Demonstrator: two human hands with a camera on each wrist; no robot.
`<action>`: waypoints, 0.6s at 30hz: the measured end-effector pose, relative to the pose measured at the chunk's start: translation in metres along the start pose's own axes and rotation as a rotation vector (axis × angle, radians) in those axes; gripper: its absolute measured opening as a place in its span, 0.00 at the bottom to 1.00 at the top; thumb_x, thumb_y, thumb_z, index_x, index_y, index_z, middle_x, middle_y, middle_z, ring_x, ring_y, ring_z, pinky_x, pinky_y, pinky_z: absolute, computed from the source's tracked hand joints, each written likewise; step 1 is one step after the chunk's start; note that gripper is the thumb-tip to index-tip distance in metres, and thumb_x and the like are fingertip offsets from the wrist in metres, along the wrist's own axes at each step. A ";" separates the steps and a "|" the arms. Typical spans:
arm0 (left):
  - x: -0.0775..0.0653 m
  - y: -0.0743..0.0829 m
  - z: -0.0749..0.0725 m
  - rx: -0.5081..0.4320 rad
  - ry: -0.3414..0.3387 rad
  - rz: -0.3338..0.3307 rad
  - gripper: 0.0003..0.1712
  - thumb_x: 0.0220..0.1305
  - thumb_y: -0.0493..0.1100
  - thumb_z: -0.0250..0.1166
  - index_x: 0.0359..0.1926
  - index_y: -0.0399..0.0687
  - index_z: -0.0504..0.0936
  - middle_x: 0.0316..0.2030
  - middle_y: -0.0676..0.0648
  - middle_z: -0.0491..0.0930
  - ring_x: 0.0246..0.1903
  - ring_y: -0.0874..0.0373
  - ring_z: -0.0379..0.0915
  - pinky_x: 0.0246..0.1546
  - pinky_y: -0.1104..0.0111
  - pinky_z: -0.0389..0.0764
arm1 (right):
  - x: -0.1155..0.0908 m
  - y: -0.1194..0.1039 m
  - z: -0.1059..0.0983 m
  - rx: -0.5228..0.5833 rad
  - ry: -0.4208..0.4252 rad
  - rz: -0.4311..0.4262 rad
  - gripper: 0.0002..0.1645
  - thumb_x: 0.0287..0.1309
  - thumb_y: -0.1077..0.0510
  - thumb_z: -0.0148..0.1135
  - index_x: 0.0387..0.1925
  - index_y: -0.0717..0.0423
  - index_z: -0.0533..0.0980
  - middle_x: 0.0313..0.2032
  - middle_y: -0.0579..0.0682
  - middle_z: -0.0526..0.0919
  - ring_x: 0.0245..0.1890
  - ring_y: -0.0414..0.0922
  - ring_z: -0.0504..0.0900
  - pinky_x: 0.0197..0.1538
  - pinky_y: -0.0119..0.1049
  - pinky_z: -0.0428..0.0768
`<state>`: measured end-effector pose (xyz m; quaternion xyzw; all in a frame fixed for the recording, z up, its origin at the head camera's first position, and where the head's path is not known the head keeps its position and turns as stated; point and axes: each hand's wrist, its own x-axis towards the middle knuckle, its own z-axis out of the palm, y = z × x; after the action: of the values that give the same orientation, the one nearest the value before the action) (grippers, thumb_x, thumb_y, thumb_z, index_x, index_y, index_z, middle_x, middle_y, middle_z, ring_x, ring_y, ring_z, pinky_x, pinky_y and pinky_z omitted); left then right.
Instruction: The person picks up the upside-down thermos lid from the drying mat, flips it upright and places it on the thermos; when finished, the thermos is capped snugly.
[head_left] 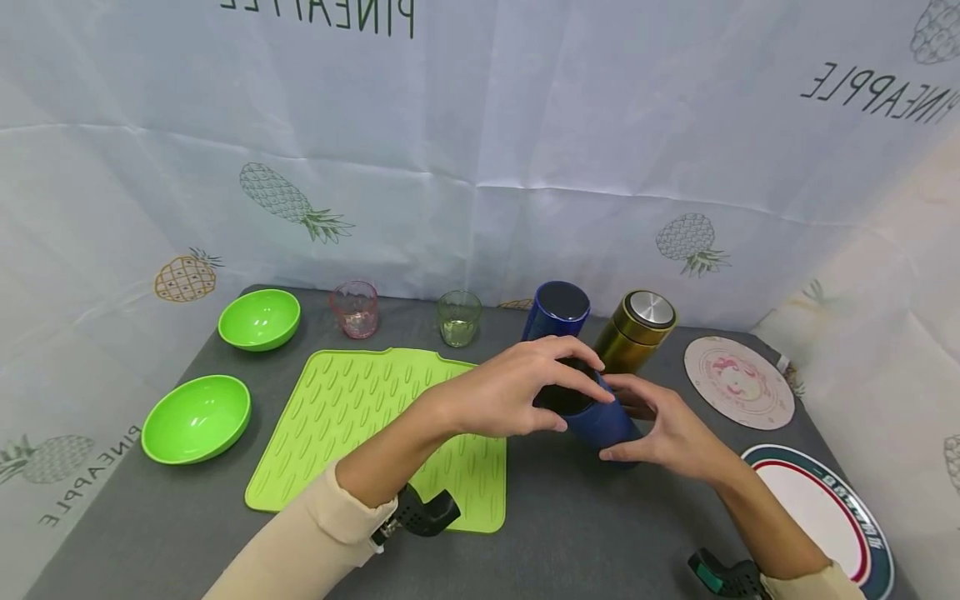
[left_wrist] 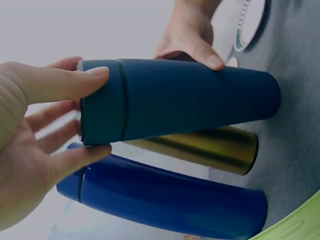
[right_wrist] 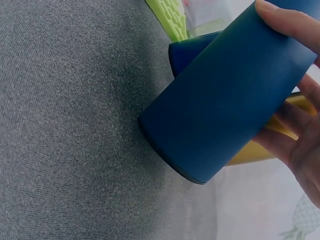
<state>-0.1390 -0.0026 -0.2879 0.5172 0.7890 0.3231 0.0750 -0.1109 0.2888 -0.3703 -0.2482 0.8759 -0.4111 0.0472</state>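
A matte blue thermos [head_left: 603, 427] is held by both hands, tilted, its base close over the grey table. Around its lid end curl the thumb and fingers of my left hand [head_left: 517, 387]; the lid [left_wrist: 102, 107] sits on the body in the left wrist view. My right hand [head_left: 667, 429] grips the lower body from the right side, thumb in front and fingers behind, as the right wrist view shows. Just behind stand a glossy blue thermos [head_left: 558, 310] and a gold thermos [head_left: 633, 333] with a silver-topped lid.
A lime green mat [head_left: 360, 417] lies left of the thermos, partly under the left forearm. Two green bowls [head_left: 258, 319] stand farther left. A pink glass [head_left: 355, 310] and a greenish glass [head_left: 459, 318] stand along the back. A pink-patterned disc [head_left: 738, 382] and a rimmed plate [head_left: 810, 508] lie on the right.
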 end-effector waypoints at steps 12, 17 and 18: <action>0.002 0.007 0.010 0.085 0.152 -0.185 0.37 0.55 0.58 0.78 0.66 0.60 0.80 0.50 0.50 0.77 0.46 0.58 0.73 0.42 0.73 0.73 | -0.001 0.001 0.000 -0.016 0.017 0.011 0.48 0.41 0.57 0.85 0.66 0.46 0.72 0.59 0.51 0.82 0.56 0.30 0.82 0.58 0.23 0.80; 0.001 0.005 0.006 0.049 0.112 -0.093 0.34 0.54 0.48 0.80 0.64 0.59 0.82 0.52 0.51 0.77 0.51 0.59 0.73 0.51 0.70 0.75 | 0.000 0.001 0.001 -0.039 0.022 -0.010 0.49 0.41 0.56 0.86 0.66 0.46 0.72 0.59 0.50 0.82 0.56 0.30 0.83 0.57 0.24 0.81; 0.001 0.004 0.006 0.050 0.098 -0.075 0.34 0.54 0.46 0.80 0.64 0.59 0.82 0.53 0.51 0.77 0.53 0.60 0.73 0.53 0.70 0.76 | 0.000 0.002 0.001 -0.046 0.024 -0.015 0.49 0.41 0.56 0.86 0.66 0.46 0.72 0.58 0.50 0.83 0.56 0.31 0.83 0.57 0.24 0.81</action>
<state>-0.1338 0.0018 -0.2896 0.4725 0.8183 0.3253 0.0356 -0.1113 0.2889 -0.3722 -0.2508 0.8837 -0.3941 0.0280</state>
